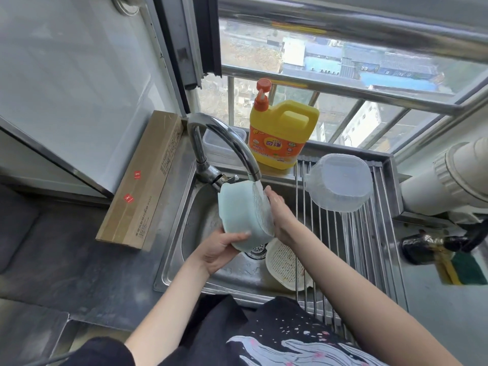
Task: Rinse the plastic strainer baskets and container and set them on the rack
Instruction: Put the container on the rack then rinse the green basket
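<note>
Blue basket [241,215] is tipped on its side under the tap [221,143] w/ water running over its mesh, held over the sink [184,233]. Left hand [221,249] grips the bottom edge, right hand [277,212] lies flat against the mesh side, fingers straight, not rly gripping. Clear container [339,180] sits upside down on the rack [369,247], white basket [286,265] waits in the sink, still grubby. Risk imo: wet plastic + one-hand grip, could slip and drop onto the white one, or splash out
</note>
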A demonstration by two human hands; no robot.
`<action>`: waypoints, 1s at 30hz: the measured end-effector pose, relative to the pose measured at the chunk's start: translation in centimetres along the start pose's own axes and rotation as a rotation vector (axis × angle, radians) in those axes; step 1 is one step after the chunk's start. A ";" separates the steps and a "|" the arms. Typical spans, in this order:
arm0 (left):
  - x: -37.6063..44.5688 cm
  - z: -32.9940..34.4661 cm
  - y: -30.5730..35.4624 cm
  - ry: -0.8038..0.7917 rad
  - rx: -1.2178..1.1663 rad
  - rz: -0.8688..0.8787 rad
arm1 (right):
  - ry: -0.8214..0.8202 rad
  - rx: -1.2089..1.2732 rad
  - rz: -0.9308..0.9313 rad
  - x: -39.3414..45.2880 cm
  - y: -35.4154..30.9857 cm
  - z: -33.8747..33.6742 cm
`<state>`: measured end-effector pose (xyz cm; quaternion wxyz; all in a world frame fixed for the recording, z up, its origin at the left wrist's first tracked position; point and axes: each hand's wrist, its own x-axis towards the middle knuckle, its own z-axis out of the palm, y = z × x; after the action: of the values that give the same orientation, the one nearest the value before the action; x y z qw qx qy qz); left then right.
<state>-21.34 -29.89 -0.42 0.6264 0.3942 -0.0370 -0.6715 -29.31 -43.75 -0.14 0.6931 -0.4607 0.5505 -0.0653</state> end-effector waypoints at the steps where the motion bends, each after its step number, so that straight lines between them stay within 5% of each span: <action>1: -0.2 -0.1 -0.1 -0.035 0.037 -0.010 | -0.011 -0.001 0.027 0.0 0.1 -0.1; 6: -0.9 -1.5 0.3 -0.155 0.060 -0.084 | 0.012 -0.125 0.036 0.4 0.6 -1.1; 14: -1.1 -2.9 -0.4 -0.236 -0.068 -0.041 | -0.171 0.085 0.071 1.5 1.0 -2.2; 20: 0.2 -4.2 0.7 0.003 -0.280 0.065 | -0.067 0.075 0.014 1.7 -0.6 -2.4; 26: 1.0 -3.0 1.2 0.189 -0.124 0.006 | -0.036 -0.093 -0.133 1.9 -0.7 -2.4; 30: 2.4 -1.4 1.9 0.406 -0.268 -0.021 | -0.124 0.063 0.038 1.4 -0.8 -2.7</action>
<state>-18.79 -31.78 -1.48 0.6608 0.4350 0.1830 -0.5837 -30.68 -46.63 -0.46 0.7410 -0.4313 0.5130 -0.0407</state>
